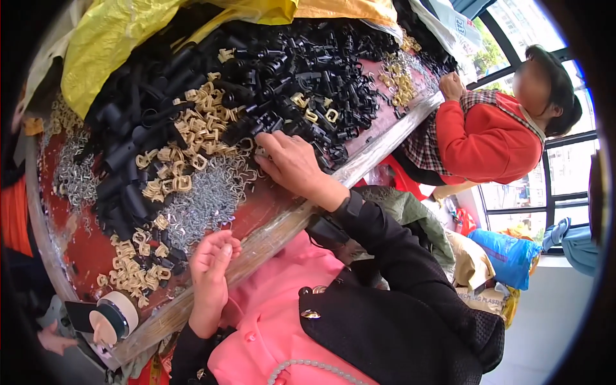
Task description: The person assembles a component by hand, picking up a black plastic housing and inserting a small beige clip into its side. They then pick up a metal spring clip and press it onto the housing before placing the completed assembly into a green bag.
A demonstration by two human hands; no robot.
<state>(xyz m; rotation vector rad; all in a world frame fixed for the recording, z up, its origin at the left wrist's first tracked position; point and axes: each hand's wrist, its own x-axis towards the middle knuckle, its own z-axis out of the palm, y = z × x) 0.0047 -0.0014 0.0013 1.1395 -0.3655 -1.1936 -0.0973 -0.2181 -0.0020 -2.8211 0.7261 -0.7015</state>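
Observation:
My right hand (292,162) reaches over the table to the edge of a heap of black plastic parts (289,70). Its fingers are bent toward the thumb among the parts; what lies between the fingertips is too small to name. Closer to the table's near edge, my left hand (212,264) is held palm up with curled fingers and the thumb near them. Anything in its grasp cannot be made out. Between the hands spreads a pile of small silver metal hooks (202,199). Beige plastic buckles (205,106) lie beyond it, and more beige buckles (131,263) are heaped left of my left hand.
A wooden rail (269,234) edges the red tabletop. A round container (119,314) stands at the near left corner. Yellow sacking (122,45) covers the far side. A person in red sleeves (481,141) sits at the right; a blue bag (507,253) lies behind.

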